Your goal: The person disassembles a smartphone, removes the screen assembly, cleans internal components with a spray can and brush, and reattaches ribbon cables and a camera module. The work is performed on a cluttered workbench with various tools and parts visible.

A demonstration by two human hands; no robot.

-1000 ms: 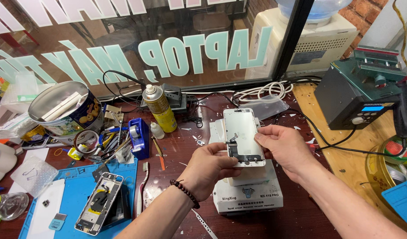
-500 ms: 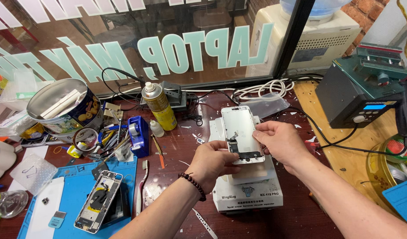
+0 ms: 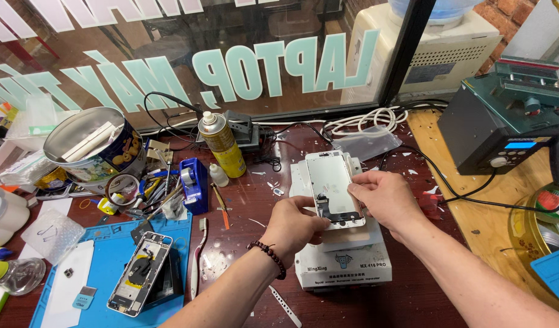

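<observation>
In the head view, a white phone screen (image 3: pixel 332 187) is held above a white box-shaped machine (image 3: pixel 343 264) on the bench (image 3: pixel 249 200). Its lower left edge is pinched by the left hand (image 3: pixel 293 223); its right edge is gripped by the right hand (image 3: pixel 379 197), fingers closed. An opened phone (image 3: pixel 139 280) lies on a blue mat (image 3: pixel 109 243) well to the left.

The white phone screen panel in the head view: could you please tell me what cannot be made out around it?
- White phone screen panel: near edge covered by left hand and right hand.
- Its small connectors: too small.
- White box-shaped machine: top hidden by the panel and hands.
</observation>
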